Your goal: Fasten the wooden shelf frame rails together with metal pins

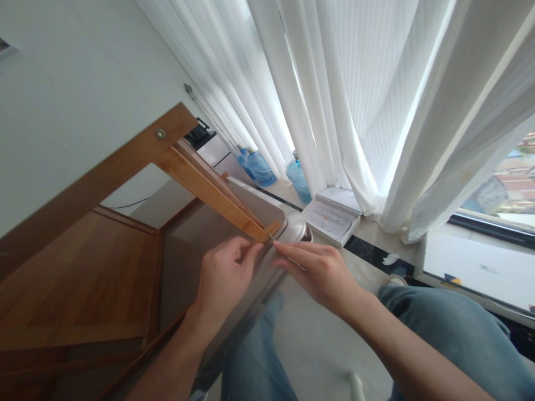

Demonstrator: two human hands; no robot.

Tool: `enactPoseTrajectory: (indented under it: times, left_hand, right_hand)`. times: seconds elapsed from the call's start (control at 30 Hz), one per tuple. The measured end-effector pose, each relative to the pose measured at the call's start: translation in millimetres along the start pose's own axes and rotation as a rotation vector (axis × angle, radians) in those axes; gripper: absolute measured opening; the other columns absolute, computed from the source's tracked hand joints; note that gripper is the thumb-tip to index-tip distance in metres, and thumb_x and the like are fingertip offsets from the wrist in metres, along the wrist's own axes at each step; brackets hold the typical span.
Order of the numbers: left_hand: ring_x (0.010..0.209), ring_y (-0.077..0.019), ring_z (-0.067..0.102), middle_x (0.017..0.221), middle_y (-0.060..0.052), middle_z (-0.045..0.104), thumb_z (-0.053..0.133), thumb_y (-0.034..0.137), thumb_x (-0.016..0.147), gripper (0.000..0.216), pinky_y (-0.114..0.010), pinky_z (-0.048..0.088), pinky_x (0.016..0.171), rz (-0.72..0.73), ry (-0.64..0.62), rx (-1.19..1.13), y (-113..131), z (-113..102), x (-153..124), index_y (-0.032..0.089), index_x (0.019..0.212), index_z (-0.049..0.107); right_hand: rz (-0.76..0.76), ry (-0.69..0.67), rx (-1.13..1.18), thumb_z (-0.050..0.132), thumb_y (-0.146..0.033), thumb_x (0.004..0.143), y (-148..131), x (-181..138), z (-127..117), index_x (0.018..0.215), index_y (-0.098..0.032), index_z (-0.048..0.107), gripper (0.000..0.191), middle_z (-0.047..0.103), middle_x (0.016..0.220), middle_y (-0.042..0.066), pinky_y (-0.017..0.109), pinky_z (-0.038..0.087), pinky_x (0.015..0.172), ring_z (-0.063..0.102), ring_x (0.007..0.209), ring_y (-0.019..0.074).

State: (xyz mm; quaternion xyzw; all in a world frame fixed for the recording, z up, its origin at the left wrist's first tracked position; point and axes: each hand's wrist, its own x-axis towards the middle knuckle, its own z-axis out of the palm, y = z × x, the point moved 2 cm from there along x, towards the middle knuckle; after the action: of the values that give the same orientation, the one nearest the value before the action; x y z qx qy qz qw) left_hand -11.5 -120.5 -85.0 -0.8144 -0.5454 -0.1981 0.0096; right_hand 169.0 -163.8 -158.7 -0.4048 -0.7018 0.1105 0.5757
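My left hand (228, 273) is closed, thumb and forefinger pinched together at the lower end of a wooden rail (213, 192). What lies between those fingertips is too small to make out. Just to the right, my right hand (320, 270) reaches in with its fingertips on a small thin metal piece (271, 236) at the rail's end. The rail belongs to a brown wooden frame (125, 147), tilted in view, with a round metal bolt head (160, 133) on its upper bar. A short wooden block (273, 227) shows beside the fingertips.
A wooden panel (83, 267) fills the left side. Beyond my hands are a white rounded appliance (296, 225), an open white box with papers (330, 220), and blue water bottles (298, 178). White curtains (326, 83) hang behind. A white board (476, 267) lies right of my knee.
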Motion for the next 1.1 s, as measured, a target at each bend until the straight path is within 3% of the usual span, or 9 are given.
enactPoseTrajectory:
  times: [0.17, 0.3, 0.37, 0.43, 0.53, 0.6, 0.73, 0.9, 1.1]
  left_hand:
    - [0.073, -0.0177, 0.070, 0.077, 0.000, 0.076, 0.062, 0.042, 0.094, 0.024, -0.028, 0.045, 0.066, -0.014, -0.015, -0.023, 1, 0, -2, 0.023, 0.082, 0.073]
    - [0.072, -0.0184, 0.070, 0.076, 0.000, 0.075, 0.063, 0.042, 0.094, 0.024, -0.029, 0.044, 0.065, -0.020, -0.014, -0.005, -1, 2, -1, 0.024, 0.082, 0.073]
    - [0.072, -0.0184, 0.070, 0.076, 0.000, 0.075, 0.063, 0.042, 0.094, 0.024, -0.029, 0.044, 0.065, -0.024, -0.016, -0.002, -2, 2, -1, 0.023, 0.082, 0.072]
    - [0.072, -0.0181, 0.070, 0.076, 0.000, 0.075, 0.063, 0.042, 0.094, 0.024, -0.029, 0.044, 0.065, -0.027, -0.017, -0.002, -2, 2, -1, 0.023, 0.081, 0.072]
    - [0.072, -0.0181, 0.069, 0.076, 0.000, 0.075, 0.063, 0.043, 0.094, 0.025, -0.029, 0.044, 0.066, -0.026, -0.013, 0.007, -2, 1, -1, 0.023, 0.082, 0.072]
    - [0.072, -0.0184, 0.069, 0.076, 0.000, 0.075, 0.063, 0.043, 0.094, 0.025, -0.029, 0.045, 0.066, -0.025, -0.011, 0.021, -2, 2, -1, 0.023, 0.083, 0.073]
    - [0.072, -0.0179, 0.069, 0.077, 0.000, 0.075, 0.063, 0.043, 0.094, 0.025, -0.029, 0.045, 0.066, -0.022, -0.015, 0.013, -2, 2, -1, 0.023, 0.082, 0.072]
    - [0.071, -0.0174, 0.069, 0.074, 0.001, 0.074, 0.064, 0.042, 0.094, 0.024, -0.029, 0.043, 0.065, -0.025, -0.007, 0.006, -1, 2, -1, 0.024, 0.081, 0.072]
    - [0.072, -0.0172, 0.071, 0.076, 0.001, 0.075, 0.064, 0.041, 0.093, 0.022, -0.028, 0.044, 0.065, -0.027, -0.006, -0.009, 0, 2, -1, 0.024, 0.081, 0.072]
  right_hand:
    - [0.238, 0.054, 0.119, 0.069, -0.026, 0.095, -8, 8, -5, 0.103, -0.022, 0.081, 0.014, 0.078, 0.094, 0.004, 0.027, 0.058, 0.072, 0.073, 0.079, 0.0158]
    - [0.554, 0.104, 0.497, 0.073, -0.033, 0.092, -6, 8, 2, 0.102, -0.021, 0.080, 0.017, 0.080, 0.080, 0.003, 0.028, 0.061, 0.066, 0.076, 0.072, 0.0188]
    - [0.621, 0.127, 0.631, 0.075, -0.036, 0.090, -4, 6, 6, 0.105, -0.020, 0.078, 0.022, 0.080, 0.077, 0.003, 0.029, 0.063, 0.064, 0.077, 0.069, 0.0201]
    - [0.542, 0.141, 0.515, 0.077, -0.032, 0.089, -3, 5, 5, 0.100, -0.021, 0.078, 0.016, 0.080, 0.078, 0.003, 0.028, 0.062, 0.065, 0.077, 0.069, 0.0191]
    - [0.268, 0.150, 0.127, 0.077, -0.026, 0.090, -5, 4, -1, 0.090, -0.020, 0.078, 0.007, 0.080, 0.082, 0.003, 0.025, 0.056, 0.065, 0.074, 0.069, 0.0159]
    - [0.120, 0.151, -0.052, 0.073, -0.027, 0.093, -6, 3, -3, 0.090, -0.018, 0.077, 0.010, 0.079, 0.081, 0.004, 0.024, 0.054, 0.064, 0.072, 0.068, 0.0146]
    - [0.013, 0.166, -0.262, 0.065, -0.030, 0.099, -6, 0, -3, 0.090, -0.018, 0.075, 0.018, 0.079, 0.075, 0.002, 0.022, 0.050, 0.058, 0.072, 0.062, 0.0129]
    - [0.136, 0.214, -0.264, 0.063, -0.032, 0.100, -7, -5, 9, 0.101, -0.021, 0.073, 0.015, 0.076, 0.063, -0.002, 0.021, 0.047, 0.049, 0.070, 0.050, 0.0120]
    - [0.556, 0.138, 0.389, 0.058, -0.036, 0.102, -6, -7, 24, 0.114, -0.023, 0.065, 0.019, 0.080, 0.075, -0.001, 0.022, 0.061, 0.060, 0.078, 0.065, 0.0163]
